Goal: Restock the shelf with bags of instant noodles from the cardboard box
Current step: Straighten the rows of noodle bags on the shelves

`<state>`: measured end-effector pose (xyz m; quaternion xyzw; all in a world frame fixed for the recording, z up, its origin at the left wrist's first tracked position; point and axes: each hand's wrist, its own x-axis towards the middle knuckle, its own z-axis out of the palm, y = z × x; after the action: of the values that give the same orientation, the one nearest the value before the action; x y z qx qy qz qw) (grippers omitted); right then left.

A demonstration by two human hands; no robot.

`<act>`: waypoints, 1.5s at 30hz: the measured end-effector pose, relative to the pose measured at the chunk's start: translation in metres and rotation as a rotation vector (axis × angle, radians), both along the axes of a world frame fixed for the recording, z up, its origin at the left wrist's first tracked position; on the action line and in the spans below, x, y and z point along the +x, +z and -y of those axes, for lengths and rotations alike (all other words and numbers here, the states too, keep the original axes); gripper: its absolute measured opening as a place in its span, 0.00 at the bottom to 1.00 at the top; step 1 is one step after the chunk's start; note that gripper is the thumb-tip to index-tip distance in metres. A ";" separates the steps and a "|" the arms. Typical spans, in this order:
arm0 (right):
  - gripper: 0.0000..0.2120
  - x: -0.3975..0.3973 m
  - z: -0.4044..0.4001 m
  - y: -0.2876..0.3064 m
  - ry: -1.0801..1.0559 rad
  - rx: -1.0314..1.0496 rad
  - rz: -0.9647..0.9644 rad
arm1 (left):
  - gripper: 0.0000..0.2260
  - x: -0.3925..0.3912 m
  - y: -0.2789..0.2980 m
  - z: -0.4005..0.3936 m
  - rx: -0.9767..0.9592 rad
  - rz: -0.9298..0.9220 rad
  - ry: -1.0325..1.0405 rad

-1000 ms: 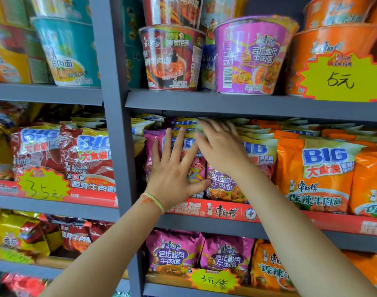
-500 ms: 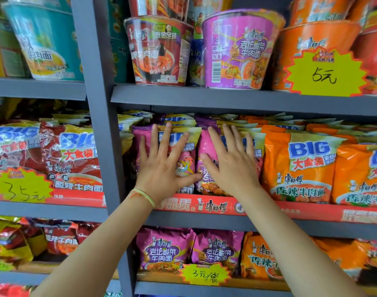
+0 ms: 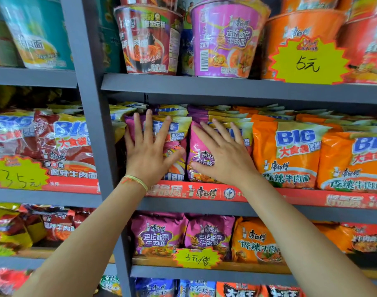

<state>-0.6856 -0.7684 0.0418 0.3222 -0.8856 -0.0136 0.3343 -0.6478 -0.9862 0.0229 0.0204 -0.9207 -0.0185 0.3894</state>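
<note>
Both palms are flat on the stock here. The left hand (image 3: 148,155) spreads its fingers wide and straight across the front of one purple "BIG" noodle bag (image 3: 174,144), pressing on it, gripping nothing. Just beside it, the right hand (image 3: 224,157) does the same on the neighbouring purple bag (image 3: 199,153), fingers fanned up and to the left, thumb low across the pack. A thin yellow-green wristband (image 3: 137,181) sits on the left wrist.

The two purple bags stand upright at the front of the middle shelf (image 3: 204,192), behind its red printed edge strip, packed tight with more bags stacked behind them. To their right stand orange "BIG" bags (image 3: 290,155), touching the purple row. Left of the grey upright post (image 3: 91,116) sit red bags (image 3: 69,146) with a yellow starburst price tag (image 3: 18,175).

Above, noodle bowls line the top shelf: a purple bowl (image 3: 228,37), a dark red bowl (image 3: 149,39) and orange ones behind a "5元" tag (image 3: 307,61). Below, smaller purple and orange packs fill the next shelf down. The cardboard box is out of frame.
</note>
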 end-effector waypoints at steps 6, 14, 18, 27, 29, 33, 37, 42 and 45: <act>0.20 0.037 -0.007 -0.031 0.123 -0.315 -0.205 | 0.11 0.036 -0.019 -0.021 0.050 -0.371 -0.135; 0.16 0.035 -0.010 -0.043 0.004 -0.258 -0.164 | 0.14 0.055 -0.069 -0.032 0.009 -0.207 -0.164; 0.11 0.036 0.005 -0.015 0.054 -0.449 -0.205 | 0.15 0.055 -0.067 -0.028 0.005 -0.144 -0.117; 0.13 -0.009 0.046 0.041 -0.209 -0.544 0.194 | 0.12 0.047 -0.047 -0.021 0.126 -0.166 -0.180; 0.17 -0.004 0.046 0.049 -0.314 -0.532 0.237 | 0.11 0.046 -0.047 -0.019 0.138 -0.154 -0.197; 0.18 0.007 0.044 0.063 -0.298 -0.640 0.366 | 0.11 0.049 -0.050 -0.019 0.168 -0.144 -0.222; 0.11 0.022 0.038 0.065 -0.067 -0.718 0.459 | 0.17 0.046 -0.037 -0.024 0.293 -0.162 -0.352; 0.06 0.031 0.035 0.060 0.209 -0.693 0.336 | 0.24 0.035 -0.001 -0.051 0.720 -0.038 -0.613; 0.05 0.023 0.033 0.057 0.285 -0.675 0.276 | 0.21 0.019 0.012 -0.066 1.026 -0.013 -0.693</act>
<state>-0.6630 -0.8016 0.0985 0.3125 -0.8233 0.3686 0.2978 -0.6293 -0.9201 0.0344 -0.0952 -0.7450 -0.5845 0.3070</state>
